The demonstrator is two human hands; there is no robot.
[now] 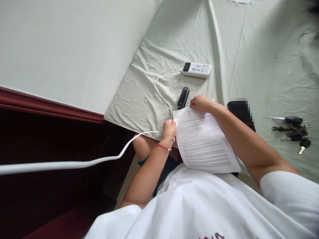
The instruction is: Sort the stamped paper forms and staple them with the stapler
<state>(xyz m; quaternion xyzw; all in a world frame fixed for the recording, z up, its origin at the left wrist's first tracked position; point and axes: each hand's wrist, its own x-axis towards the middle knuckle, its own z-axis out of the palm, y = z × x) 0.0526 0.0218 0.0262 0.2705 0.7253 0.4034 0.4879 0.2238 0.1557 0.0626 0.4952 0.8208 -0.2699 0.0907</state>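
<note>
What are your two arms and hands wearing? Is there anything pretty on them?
Both arms have short white sleeves, left and right. Just below the left hand is a thin red bracelet with a small pale bead. The right hand has no bracelet that I can see. Rings are too small to tell.
</note>
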